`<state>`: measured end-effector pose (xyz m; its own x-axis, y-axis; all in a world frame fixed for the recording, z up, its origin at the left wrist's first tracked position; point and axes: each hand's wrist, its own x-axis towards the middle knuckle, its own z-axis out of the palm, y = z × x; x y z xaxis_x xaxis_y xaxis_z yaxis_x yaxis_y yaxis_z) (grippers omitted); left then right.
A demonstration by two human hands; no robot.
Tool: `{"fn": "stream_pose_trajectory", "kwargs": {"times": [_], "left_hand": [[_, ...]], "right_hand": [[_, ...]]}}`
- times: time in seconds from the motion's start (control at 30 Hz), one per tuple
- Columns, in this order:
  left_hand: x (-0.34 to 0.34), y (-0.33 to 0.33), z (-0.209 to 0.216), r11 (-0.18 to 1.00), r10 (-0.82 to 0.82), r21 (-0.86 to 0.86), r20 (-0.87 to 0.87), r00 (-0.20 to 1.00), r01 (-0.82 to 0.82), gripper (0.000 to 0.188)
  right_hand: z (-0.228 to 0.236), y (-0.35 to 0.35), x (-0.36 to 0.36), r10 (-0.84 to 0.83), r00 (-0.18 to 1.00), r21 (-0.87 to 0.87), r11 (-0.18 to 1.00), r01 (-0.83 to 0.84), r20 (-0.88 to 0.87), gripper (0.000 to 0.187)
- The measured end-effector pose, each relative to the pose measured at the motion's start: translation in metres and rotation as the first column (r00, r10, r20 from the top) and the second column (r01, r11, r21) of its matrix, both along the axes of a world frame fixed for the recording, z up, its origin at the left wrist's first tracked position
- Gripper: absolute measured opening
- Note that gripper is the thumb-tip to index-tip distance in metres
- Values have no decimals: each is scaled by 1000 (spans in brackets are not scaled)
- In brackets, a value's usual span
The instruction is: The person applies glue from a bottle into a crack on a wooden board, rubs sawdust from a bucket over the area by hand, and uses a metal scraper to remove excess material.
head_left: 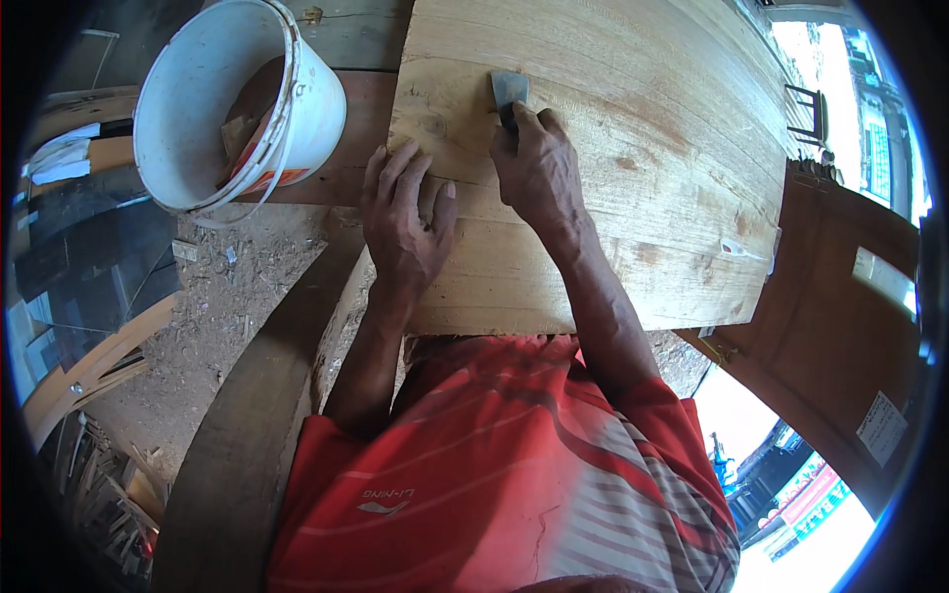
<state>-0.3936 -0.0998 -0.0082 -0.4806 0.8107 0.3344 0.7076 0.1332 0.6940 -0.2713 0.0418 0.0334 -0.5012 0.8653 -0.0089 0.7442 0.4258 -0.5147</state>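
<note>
Dusty brown ground [232, 282] lies toward nine o'clock of the view, and beyond it, at the far left rim, dark glossy sheets [99, 247] are seen. At eight o'clock there is a heap of wood scraps [129, 484]. At ten to eleven o'clock a white bucket [321, 109] leans its mouth toward the camera; inside is something brown, which I cannot identify. A dark wooden beam [237, 405] stretches up from seven o'clock.

Next comes the left hand [403, 222], with its fingers spread, on the left edge of a pale wooden panel [652, 198]; it grasps nothing. From this hand, the scraper [511, 89] lies between one and two o'clock, well apart from it. The right hand [539, 168] is closed around the dark handle of the scraper, and the grey blade points to eleven o'clock from its knuckles, against the panel. Both hands are apart from each other, and a red shirt [445, 465] is at six o'clock.

Further right, a small whitish piece [733, 247] lies on the panel, at four o'clock from the right hand. At two o'clock of the view stands a dark stool [809, 114], and at three to four o'clock a large brown board [820, 306].
</note>
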Motion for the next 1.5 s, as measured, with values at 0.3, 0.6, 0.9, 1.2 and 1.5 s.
{"fn": "stream_pose_trajectory", "kwargs": {"times": [0.3, 0.6, 0.9, 1.2, 1.5], "left_hand": [[1, 1, 1, 1000, 3, -2, 1, 1000, -3, 40], [1, 1, 0, 1000, 7, 1, 2, 1000, -7, 41], [1, 1, 3, 1000, 7, -19, -3, 1000, -7, 40], [0, 1, 3, 1000, 2, -30, -15, 1000, -2, 39], [0, 2, 4, 1000, 3, -30, -14, 1000, -4, 39]], "right_hand": [[-13, 4, 0, -22, 1000, 71, 997, 22, -1, 41], [-3, -19, 1, 1, 1000, 118, 993, -2, 11, 40], [-1, 7, 2, -1, 993, 84, 996, -10, 122, 42], [4, 2, -5, 64, 996, 53, 996, -67, 57, 42], [2, 1, -8, 54, 998, 126, 990, -57, 30, 30]]}}
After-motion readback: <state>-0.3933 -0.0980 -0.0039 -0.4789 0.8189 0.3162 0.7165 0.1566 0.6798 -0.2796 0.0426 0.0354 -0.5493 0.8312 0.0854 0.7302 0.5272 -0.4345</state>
